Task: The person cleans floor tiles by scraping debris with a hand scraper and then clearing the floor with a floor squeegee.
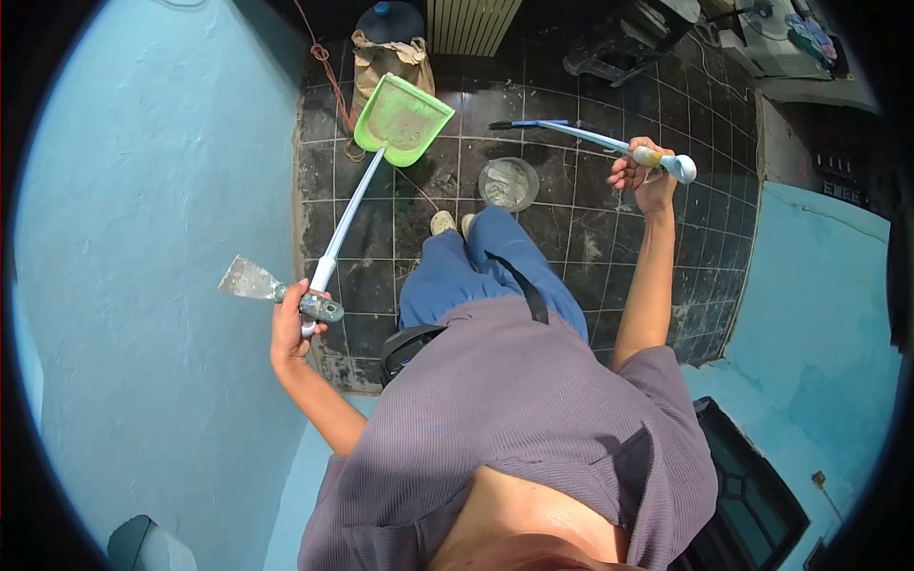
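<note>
My left hand (293,326) is wrapped round the pale handle of a green dustpan (405,119) and also grips a putty knife (252,280), whose blade points left toward the wall. The dustpan's pan is raised at the far end of its handle and has dust on it. My right hand (650,176) holds the upper end of a long-handled broom (595,137), with something pale, perhaps a cloth, against the palm. The broom's dark bristles lie toward the middle of the floor. Near my feet stands a round clear tub (508,185) with greyish material inside.
Dark floor tiles (595,233) carry dust and pale smears. A blue wall (162,238) rises close on the left. Behind the dustpan are a paper sack (367,71), a water jug (390,24) and a reddish cord (333,81). Dark equipment (633,43) stands at the back right.
</note>
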### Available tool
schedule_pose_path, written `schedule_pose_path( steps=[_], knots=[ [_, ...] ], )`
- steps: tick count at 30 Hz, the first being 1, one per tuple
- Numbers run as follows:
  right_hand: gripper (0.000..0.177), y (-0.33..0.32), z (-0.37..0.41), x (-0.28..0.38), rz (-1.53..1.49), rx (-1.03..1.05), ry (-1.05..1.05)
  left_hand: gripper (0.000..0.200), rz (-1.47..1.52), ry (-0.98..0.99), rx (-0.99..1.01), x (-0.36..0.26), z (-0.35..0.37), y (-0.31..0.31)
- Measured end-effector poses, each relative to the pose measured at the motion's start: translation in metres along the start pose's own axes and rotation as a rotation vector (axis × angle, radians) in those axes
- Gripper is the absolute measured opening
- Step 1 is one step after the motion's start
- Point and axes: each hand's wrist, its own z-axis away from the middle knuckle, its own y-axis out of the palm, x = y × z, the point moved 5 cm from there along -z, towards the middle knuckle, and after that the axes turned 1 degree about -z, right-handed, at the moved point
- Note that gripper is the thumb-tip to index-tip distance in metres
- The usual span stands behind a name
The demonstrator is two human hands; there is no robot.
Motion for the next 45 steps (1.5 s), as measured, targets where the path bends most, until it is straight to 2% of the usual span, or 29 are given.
schedule_pose_path(
  steps=[3,7,10,14,15,18,22,27,29,30,32,34,36,37,38,42,43,44,45],
  knots=[
    [0.06,-0.015,0.011,-0.003,0.054,-0.031,-0.026,0.034,-0.087,0.029,0.086,-0.009,0.001,0.018],
    [0.055,-0.032,0.022,-0.001,0.026,-0.11,-0.091,0.032,-0.203,0.059,0.15,-0.017,0.002,0.041],
    [0.047,-0.055,0.022,0.007,-0.03,-0.084,-0.122,0.034,-0.238,0.069,0.095,-0.015,0.015,0.06],
    [0.045,-0.087,0.002,0.017,-0.003,-0.067,-0.115,0.033,-0.297,0.087,0.055,0.007,0.028,0.083],
    [0.045,-0.099,-0.004,0.022,0.001,-0.034,-0.109,0.031,-0.285,0.093,-0.008,0.012,0.043,0.101],
    [0.043,-0.137,-0.021,0.034,0.08,-0.004,-0.096,0.029,-0.306,0.106,-0.122,0.048,0.077,0.139],
    [0.038,-0.209,-0.057,0.036,0.054,-0.01,0.056,0.027,-0.288,0.109,-0.265,0.098,0.133,0.207],
    [0.036,-0.289,-0.091,0.017,0.061,0.101,0.231,0.022,-0.285,0.082,-0.379,0.172,0.207,0.292],
    [0.032,-0.314,-0.105,0.012,0.072,0.105,0.311,0.021,-0.303,0.294,-0.484,0.192,0.229,0.323],
    [0.03,-0.323,-0.108,0.009,0.055,0.12,0.323,0.025,-0.372,0.212,-0.456,0.197,0.242,0.339],
    [0.029,-0.335,-0.104,-0.011,0.06,0.166,0.332,0.024,-0.453,0.308,-0.488,0.229,0.259,0.358],
    [0.03,-0.344,-0.1,-0.017,0.035,0.164,0.323,0.024,-0.487,0.254,-0.498,0.263,0.267,0.378],
    [0.031,-0.351,-0.103,-0.018,0.071,0.205,0.279,0.025,-0.653,0.247,-0.518,0.276,0.273,0.398],
    [0.031,-0.355,-0.105,-0.018,0.065,0.212,0.281,0.025,-0.629,0.197,-0.515,0.285,0.274,0.408],
    [0.03,-0.357,-0.102,-0.023,0.049,0.207,0.27,0.024,-0.591,0.272,-0.537,0.295,0.274,0.417],
    [0.024,-0.369,-0.094,-0.028,0.03,0.217,0.284,0.022,-0.645,0.372,-0.546,0.353,0.248,0.445],
    [0.028,-0.375,-0.095,-0.033,0.053,0.237,0.288,0.022,-0.46,0.33,-0.557,0.37,0.242,0.452],
    [0.028,-0.377,-0.093,-0.037,0.051,0.231,0.285,0.026,-0.753,0.308,-0.592,0.38,0.235,0.456],
    [0.026,-0.377,-0.086,-0.042,0.072,0.233,0.265,0.027,-0.856,0.334,-0.559,0.397,0.227,0.46]
  ],
)
